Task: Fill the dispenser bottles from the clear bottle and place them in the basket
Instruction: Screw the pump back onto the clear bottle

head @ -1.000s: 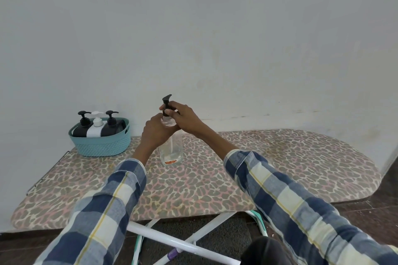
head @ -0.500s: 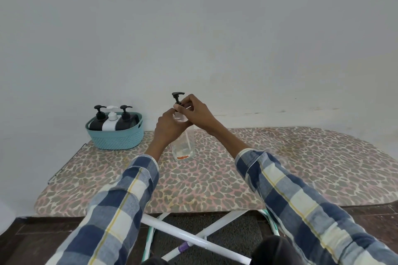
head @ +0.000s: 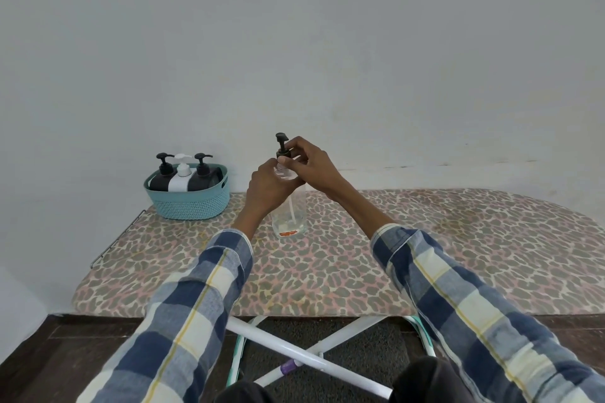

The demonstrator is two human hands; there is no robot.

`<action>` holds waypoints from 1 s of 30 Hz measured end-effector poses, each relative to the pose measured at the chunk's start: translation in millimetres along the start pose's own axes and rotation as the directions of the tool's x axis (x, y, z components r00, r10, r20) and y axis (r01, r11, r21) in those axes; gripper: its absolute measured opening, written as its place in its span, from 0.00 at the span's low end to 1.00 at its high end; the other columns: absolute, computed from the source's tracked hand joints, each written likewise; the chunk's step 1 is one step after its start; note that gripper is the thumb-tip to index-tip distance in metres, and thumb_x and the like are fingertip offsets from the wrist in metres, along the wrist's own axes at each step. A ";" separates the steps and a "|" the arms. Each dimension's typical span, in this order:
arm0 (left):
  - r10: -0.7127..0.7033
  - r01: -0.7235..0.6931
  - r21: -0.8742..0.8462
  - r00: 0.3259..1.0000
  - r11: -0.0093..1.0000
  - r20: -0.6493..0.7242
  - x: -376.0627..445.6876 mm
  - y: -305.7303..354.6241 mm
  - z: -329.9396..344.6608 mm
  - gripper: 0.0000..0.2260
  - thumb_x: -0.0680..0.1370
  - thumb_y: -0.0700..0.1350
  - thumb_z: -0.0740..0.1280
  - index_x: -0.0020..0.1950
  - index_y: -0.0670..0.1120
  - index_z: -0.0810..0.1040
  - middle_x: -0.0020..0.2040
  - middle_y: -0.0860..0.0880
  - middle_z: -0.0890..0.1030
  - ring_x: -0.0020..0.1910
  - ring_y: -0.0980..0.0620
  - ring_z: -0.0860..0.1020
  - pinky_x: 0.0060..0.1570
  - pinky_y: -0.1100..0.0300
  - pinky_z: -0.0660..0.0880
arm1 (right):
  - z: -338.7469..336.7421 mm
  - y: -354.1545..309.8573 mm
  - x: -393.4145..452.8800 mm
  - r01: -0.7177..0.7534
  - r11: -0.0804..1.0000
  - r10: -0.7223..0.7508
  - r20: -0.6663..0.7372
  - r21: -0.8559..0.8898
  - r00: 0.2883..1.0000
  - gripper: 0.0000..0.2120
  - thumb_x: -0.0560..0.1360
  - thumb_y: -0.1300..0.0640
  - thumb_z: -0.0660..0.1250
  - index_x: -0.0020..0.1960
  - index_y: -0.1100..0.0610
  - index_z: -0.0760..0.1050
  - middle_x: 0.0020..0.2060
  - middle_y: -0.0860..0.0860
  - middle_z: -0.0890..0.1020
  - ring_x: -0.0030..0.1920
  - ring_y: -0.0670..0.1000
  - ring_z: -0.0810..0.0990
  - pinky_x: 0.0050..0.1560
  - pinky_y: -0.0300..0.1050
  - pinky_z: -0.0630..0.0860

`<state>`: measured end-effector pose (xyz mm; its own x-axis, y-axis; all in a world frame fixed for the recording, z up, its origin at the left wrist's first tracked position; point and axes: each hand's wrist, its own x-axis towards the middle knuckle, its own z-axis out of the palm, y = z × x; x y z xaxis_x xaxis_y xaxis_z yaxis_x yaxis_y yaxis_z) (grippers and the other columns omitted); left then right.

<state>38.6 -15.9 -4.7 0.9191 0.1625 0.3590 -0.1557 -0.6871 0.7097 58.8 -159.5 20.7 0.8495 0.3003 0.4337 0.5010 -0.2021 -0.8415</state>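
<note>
A teal woven plastic basket [head: 191, 203] on the leopard-print ironing board [head: 425, 258] holds two black and one white dispenser bottles [head: 180, 178]. Right of the basket, the left hand [head: 266, 188] grips the upright clear plastic bottle [head: 291, 216]; the right hand [head: 309, 162] pinches its black pump cap [head: 281, 144].

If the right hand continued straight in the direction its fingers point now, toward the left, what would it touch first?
The right hand already pinches the black pump collar of the clear bottle. Beyond it, probably the left hand; depth is unclear.
</note>
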 end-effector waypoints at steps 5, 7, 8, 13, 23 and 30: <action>0.004 -0.004 -0.009 1.000 1.000 0.016 -2.2 3.6 -1.2 0.37 0.63 0.74 0.69 0.65 0.54 0.83 0.56 0.54 0.88 0.54 0.51 0.85 0.48 0.56 0.76 | 0.4 2.1 1.4 0.028 0.999 -0.027 0.002 -0.033 1.000 0.12 0.80 0.50 0.75 0.58 0.51 0.75 0.50 0.48 0.87 0.44 0.52 0.83 0.47 0.39 0.76; 0.008 -0.008 -0.011 1.000 1.000 0.014 -2.5 3.6 -1.4 0.36 0.63 0.73 0.69 0.65 0.54 0.83 0.56 0.54 0.88 0.54 0.51 0.85 0.49 0.55 0.76 | 0.4 1.3 0.9 0.034 0.999 -0.034 0.002 -0.039 0.999 0.13 0.79 0.50 0.75 0.59 0.51 0.74 0.50 0.49 0.86 0.41 0.47 0.81 0.45 0.35 0.75; 0.012 -0.012 -0.014 1.000 1.000 0.013 -3.1 4.1 -1.7 0.36 0.63 0.73 0.70 0.65 0.54 0.83 0.56 0.54 0.88 0.54 0.51 0.85 0.49 0.55 0.76 | 0.3 0.5 0.6 0.031 0.999 -0.031 0.001 -0.040 1.000 0.14 0.79 0.50 0.75 0.59 0.51 0.74 0.50 0.49 0.86 0.40 0.44 0.81 0.44 0.33 0.74; 0.032 -0.032 -0.017 0.999 0.999 -0.009 -1.9 1.5 -0.3 0.33 0.68 0.70 0.74 0.68 0.55 0.82 0.60 0.53 0.87 0.57 0.51 0.85 0.55 0.52 0.81 | -1.8 -0.8 3.5 -0.003 0.997 0.005 0.018 -0.074 1.000 0.13 0.79 0.50 0.76 0.60 0.52 0.77 0.51 0.49 0.86 0.45 0.46 0.83 0.46 0.36 0.76; 0.037 -0.037 -0.017 0.999 0.999 -0.009 2.5 -2.3 3.2 0.26 0.72 0.62 0.78 0.66 0.53 0.82 0.54 0.55 0.86 0.53 0.52 0.83 0.48 0.56 0.76 | 2.3 -0.4 1.8 -0.038 0.997 0.034 -0.050 -0.074 0.998 0.18 0.76 0.49 0.79 0.55 0.58 0.76 0.47 0.46 0.85 0.46 0.45 0.83 0.46 0.34 0.75; 0.015 -0.015 -0.031 1.000 0.999 -0.011 2.6 -3.7 3.6 0.28 0.71 0.64 0.78 0.66 0.52 0.82 0.57 0.52 0.87 0.54 0.51 0.84 0.50 0.55 0.77 | 2.1 -3.9 -4.6 -0.045 0.999 0.045 0.028 -0.014 0.999 0.15 0.81 0.50 0.71 0.67 0.49 0.77 0.52 0.52 0.85 0.55 0.52 0.84 0.58 0.46 0.77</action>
<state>42.9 -15.4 -8.6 0.9127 0.1600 0.3759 -0.1806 -0.6674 0.7225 52.6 -158.1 21.2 0.8665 0.3166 0.3859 0.4644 -0.2281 -0.8558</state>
